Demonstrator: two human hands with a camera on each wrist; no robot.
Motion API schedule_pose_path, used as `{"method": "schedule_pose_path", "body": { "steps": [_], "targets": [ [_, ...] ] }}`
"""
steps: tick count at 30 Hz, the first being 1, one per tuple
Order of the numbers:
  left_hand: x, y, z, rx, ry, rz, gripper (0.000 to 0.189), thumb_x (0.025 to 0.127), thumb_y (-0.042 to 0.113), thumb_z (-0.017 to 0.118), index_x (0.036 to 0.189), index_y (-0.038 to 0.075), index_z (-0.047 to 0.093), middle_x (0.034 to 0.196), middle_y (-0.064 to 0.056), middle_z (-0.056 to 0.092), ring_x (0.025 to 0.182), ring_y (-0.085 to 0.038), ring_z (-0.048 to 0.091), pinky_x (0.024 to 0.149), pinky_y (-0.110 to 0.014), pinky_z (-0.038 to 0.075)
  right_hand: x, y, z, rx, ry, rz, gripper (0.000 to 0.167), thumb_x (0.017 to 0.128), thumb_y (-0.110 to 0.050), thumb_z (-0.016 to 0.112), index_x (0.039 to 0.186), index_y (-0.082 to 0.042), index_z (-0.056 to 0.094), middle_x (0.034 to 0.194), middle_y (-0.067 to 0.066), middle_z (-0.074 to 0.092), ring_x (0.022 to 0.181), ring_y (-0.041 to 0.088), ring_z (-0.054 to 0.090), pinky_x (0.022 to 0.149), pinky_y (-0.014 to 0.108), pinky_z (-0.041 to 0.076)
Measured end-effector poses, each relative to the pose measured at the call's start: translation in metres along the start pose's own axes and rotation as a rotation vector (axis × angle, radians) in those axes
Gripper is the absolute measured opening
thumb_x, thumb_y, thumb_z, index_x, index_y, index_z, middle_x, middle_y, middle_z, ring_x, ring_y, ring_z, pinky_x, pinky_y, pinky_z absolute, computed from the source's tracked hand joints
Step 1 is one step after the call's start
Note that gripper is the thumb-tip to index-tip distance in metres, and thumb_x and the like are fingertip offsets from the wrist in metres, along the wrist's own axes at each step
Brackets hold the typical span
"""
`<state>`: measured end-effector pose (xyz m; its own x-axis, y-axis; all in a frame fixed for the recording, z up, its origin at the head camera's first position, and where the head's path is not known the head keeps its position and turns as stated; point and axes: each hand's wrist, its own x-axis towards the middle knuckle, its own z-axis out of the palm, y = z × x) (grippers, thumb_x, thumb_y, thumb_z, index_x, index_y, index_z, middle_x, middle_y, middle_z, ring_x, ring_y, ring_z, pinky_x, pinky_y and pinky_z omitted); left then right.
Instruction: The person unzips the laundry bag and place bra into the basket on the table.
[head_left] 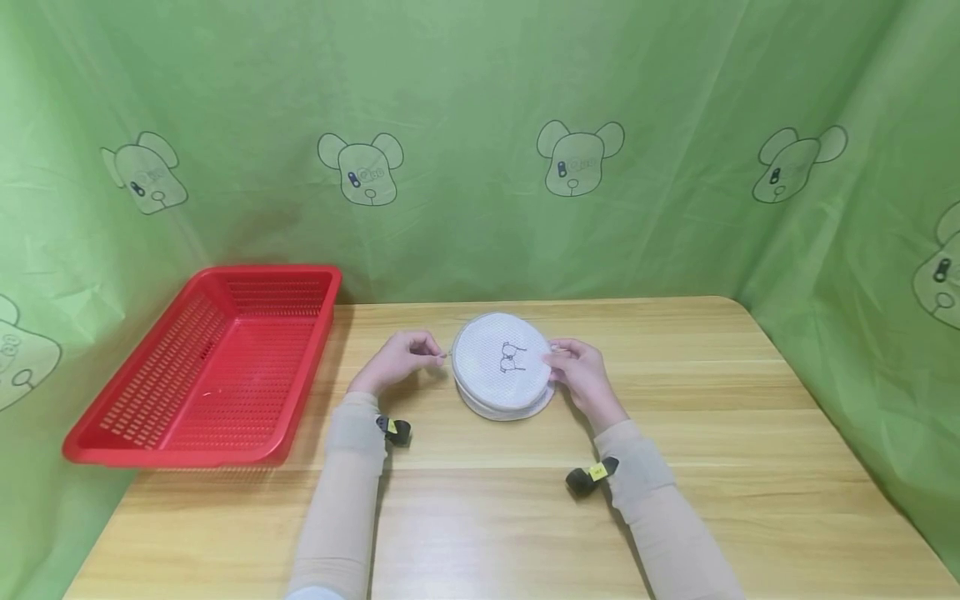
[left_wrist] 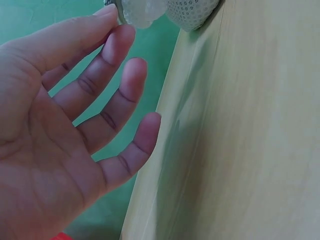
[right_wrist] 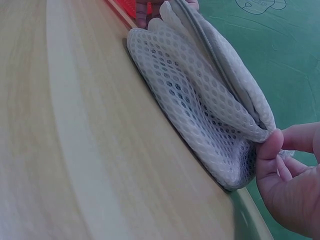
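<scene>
A round white mesh laundry bag (head_left: 501,362) with a small line drawing on its lid lies on the wooden table. A grey zipper (right_wrist: 212,50) runs round its side, and the mesh wall sags inward in the right wrist view. At the bag's left edge, my left hand (head_left: 402,360) pinches a small piece, apparently the zipper pull (left_wrist: 113,4), between thumb and forefinger; its other fingers are spread and bent. My right hand (head_left: 581,375) pinches the opposite edge of the bag by the zipper seam, thumb towards me.
To the left stands a red perforated plastic basket (head_left: 225,383), close to the table's left edge. Green sheeting (head_left: 465,225) with printed bear heads hangs behind and beside the wooden table (head_left: 480,508). Black cameras (head_left: 581,482) are strapped to both wrists.
</scene>
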<state>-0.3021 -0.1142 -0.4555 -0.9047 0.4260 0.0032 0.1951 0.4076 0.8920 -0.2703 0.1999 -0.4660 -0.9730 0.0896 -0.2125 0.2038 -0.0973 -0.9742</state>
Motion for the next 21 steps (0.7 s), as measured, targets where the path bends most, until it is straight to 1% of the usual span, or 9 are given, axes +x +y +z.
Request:
{"method": "schedule_pose_path", "body": {
  "steps": [5, 9, 13, 17, 21],
  "targets": [
    [-0.001, -0.0003, -0.0007, -0.012, -0.03, -0.009, 0.007, 0.086, 0.01, 0.071, 0.091, 0.006, 0.067, 0.09, -0.005, 0.069, 0.094, -0.032, 0.064, 0.092, -0.035, 0.045, -0.0001, -0.0002, 0.0, 0.005, 0.005, 0.0, 0.046, 0.086, 0.007, 0.061, 0.131, 0.009, 0.048, 0.079, -0.004, 0.057, 0.06, 0.003, 0.055, 0.055, 0.014, 0.052],
    [-0.0008, -0.0018, -0.0015, -0.021, -0.055, 0.002, 0.008, 0.086, 0.009, 0.07, 0.091, 0.005, 0.067, 0.09, -0.006, 0.07, 0.095, -0.035, 0.065, 0.095, -0.037, 0.044, 0.0006, 0.0003, 0.0002, 0.003, 0.009, 0.004, 0.047, 0.086, 0.007, 0.061, 0.131, 0.009, 0.049, 0.08, -0.004, 0.058, 0.061, 0.003, 0.055, 0.056, 0.014, 0.052],
    [-0.0009, -0.003, -0.002, -0.017, -0.07, 0.009, 0.009, 0.086, 0.01, 0.071, 0.092, 0.005, 0.066, 0.092, -0.012, 0.07, 0.094, -0.034, 0.065, 0.096, -0.037, 0.043, 0.001, 0.0007, -0.0003, 0.008, 0.009, 0.002, 0.047, 0.086, 0.007, 0.062, 0.131, 0.009, 0.048, 0.081, -0.003, 0.058, 0.061, 0.003, 0.055, 0.056, 0.015, 0.053],
    [-0.0017, -0.0032, -0.0027, -0.014, -0.1, 0.002, 0.011, 0.086, 0.011, 0.071, 0.093, 0.004, 0.067, 0.096, -0.019, 0.071, 0.094, -0.033, 0.066, 0.097, -0.038, 0.042, 0.0009, 0.0006, -0.0001, 0.011, 0.015, 0.001, 0.047, 0.085, 0.008, 0.061, 0.13, 0.009, 0.049, 0.08, -0.004, 0.058, 0.061, 0.003, 0.055, 0.055, 0.015, 0.052],
    [-0.0023, -0.0031, -0.0033, -0.017, -0.136, 0.001, 0.013, 0.086, 0.011, 0.072, 0.094, 0.001, 0.067, 0.098, -0.024, 0.07, 0.095, -0.036, 0.066, 0.098, -0.038, 0.043, 0.0015, 0.0012, 0.0004, 0.005, 0.026, 0.007, 0.047, 0.085, 0.007, 0.062, 0.13, 0.008, 0.049, 0.08, -0.004, 0.058, 0.061, 0.003, 0.055, 0.055, 0.014, 0.052]
  ]
}}
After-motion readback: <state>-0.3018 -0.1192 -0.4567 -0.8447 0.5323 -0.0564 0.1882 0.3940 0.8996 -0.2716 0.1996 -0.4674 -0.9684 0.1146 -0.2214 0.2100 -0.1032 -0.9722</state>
